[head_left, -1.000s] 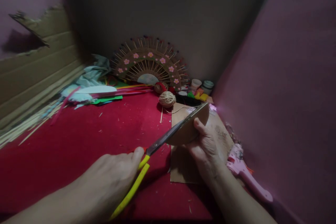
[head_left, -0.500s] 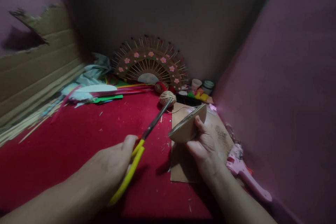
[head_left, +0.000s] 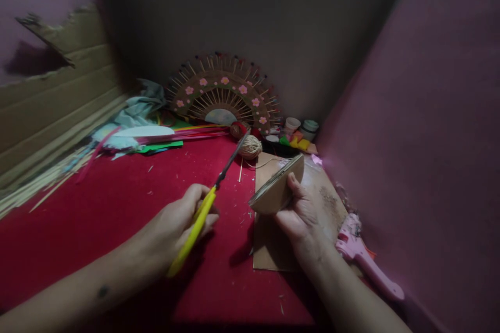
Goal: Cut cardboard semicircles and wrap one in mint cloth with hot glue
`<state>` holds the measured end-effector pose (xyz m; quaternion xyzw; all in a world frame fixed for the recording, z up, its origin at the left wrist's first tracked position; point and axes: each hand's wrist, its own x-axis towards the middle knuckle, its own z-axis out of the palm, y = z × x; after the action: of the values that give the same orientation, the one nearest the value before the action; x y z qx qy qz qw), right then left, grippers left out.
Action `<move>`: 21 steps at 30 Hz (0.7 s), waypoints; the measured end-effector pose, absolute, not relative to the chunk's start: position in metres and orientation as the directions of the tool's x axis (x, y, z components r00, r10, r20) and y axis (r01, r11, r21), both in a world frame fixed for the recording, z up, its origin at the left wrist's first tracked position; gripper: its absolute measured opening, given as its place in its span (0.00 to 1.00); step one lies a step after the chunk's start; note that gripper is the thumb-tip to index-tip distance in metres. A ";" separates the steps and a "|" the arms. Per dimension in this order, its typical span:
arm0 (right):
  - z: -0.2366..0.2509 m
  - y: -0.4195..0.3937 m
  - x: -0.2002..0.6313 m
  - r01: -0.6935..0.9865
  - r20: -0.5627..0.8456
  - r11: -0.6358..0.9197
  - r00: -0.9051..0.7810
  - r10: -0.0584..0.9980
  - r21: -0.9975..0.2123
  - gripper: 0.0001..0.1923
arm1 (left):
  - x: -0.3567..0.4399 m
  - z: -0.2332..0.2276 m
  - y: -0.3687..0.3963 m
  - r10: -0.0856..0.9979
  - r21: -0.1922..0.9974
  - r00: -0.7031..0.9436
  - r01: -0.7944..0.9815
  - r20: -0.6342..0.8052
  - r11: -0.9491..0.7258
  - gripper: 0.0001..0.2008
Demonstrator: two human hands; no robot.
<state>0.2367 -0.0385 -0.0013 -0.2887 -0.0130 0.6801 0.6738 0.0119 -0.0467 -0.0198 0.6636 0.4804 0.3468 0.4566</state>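
Note:
My left hand (head_left: 185, 223) is closed around the yellow handles of a pair of scissors (head_left: 198, 223). Their dark blades are together and point up and away, the tip overlapping a ball of twine (head_left: 250, 148) in my view. In my right hand (head_left: 299, 216) is a half-round cardboard piece (head_left: 277, 190), gripped with the thumb on its face and its straight layered edge tilted up to the left. Beneath it, a flat cardboard sheet (head_left: 273, 247) lies on the red tabletop (head_left: 140, 208).
At the back leans a stick fan (head_left: 224, 83) with pink flowers. A pink glue gun (head_left: 367, 260) rests at the right beside the wall. Thin sticks (head_left: 42, 179), cloth (head_left: 146, 99) and green paper (head_left: 164, 147) lie at the left; small tubs (head_left: 308, 127) stand behind.
My left hand has moved slightly up with the scissors, whose blades have swung left and now look closer to upright. My right hand and the cardboard piece have barely shifted.

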 end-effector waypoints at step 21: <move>-0.012 -0.036 0.229 -0.787 -0.245 -0.104 0.061 0.968 -0.608 0.15 | 0.052 0.012 -0.016 0.991 0.997 0.121 -0.063 0.062 -0.054 0.24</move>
<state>0.2289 -0.0364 -0.0123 -0.3200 -0.1410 0.6705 0.6543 0.0515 -0.0158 0.0116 0.5292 0.4385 0.4970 0.5298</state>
